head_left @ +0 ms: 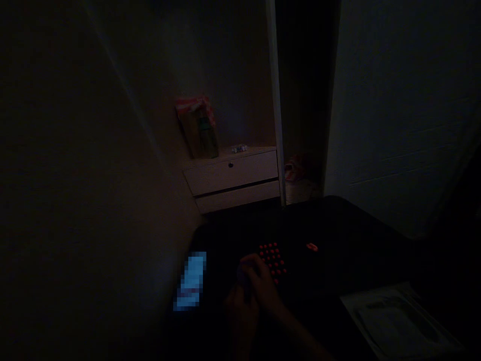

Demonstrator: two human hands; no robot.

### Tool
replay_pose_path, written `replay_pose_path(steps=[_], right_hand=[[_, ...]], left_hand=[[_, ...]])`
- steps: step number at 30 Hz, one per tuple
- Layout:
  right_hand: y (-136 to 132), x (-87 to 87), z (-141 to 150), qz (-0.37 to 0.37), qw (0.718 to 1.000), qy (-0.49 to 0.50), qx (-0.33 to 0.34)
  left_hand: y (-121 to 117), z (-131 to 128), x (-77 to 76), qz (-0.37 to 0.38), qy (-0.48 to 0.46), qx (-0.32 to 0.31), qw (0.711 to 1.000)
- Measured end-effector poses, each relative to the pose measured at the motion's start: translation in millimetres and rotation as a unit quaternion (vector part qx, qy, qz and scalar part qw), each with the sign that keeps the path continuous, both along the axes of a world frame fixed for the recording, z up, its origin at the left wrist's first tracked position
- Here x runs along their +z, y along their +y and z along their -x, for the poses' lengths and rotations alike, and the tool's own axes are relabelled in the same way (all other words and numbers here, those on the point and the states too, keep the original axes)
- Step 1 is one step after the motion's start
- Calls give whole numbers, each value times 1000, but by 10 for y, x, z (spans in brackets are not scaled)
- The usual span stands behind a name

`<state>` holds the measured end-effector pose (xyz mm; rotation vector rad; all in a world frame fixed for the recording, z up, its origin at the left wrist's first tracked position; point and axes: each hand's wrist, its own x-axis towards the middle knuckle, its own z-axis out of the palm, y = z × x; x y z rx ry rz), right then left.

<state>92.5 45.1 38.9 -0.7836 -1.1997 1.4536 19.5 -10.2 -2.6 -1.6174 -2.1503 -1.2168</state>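
Observation:
My right hand [262, 282] is closed, its thumb and fingers bent around a small purple-blue lump [241, 274]. Just below and to the left, my left hand [239, 301] is also closed, gripping the same lump from underneath. Dim light hides most of the fingers and the lump's exact kind. Right behind my hands, small round red pieces [276, 264] lie in neat rows on the dark tabletop [319, 225]. Farther right sits a single small reddish piece [311, 246], apart from the rows.
A lit, blurred-out screen [191, 282] lies left of my hands. At the right front is a pale sheet or packet [398, 321]. Behind the table stand pale drawers [236, 173], bearing a red-topped bag [199, 128] and a small cluster of shiny bits [239, 149].

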Motion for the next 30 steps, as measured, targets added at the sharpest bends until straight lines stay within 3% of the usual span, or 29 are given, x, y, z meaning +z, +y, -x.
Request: replay_pose_path(steps=[20, 30], right_hand=[[12, -10, 1, 0, 1000, 0, -2], [10, 3, -6, -3, 1000, -6, -3]], left_hand=[[23, 2, -25, -20, -3, 6, 1000], [4, -7, 6, 8, -2, 12, 1000]])
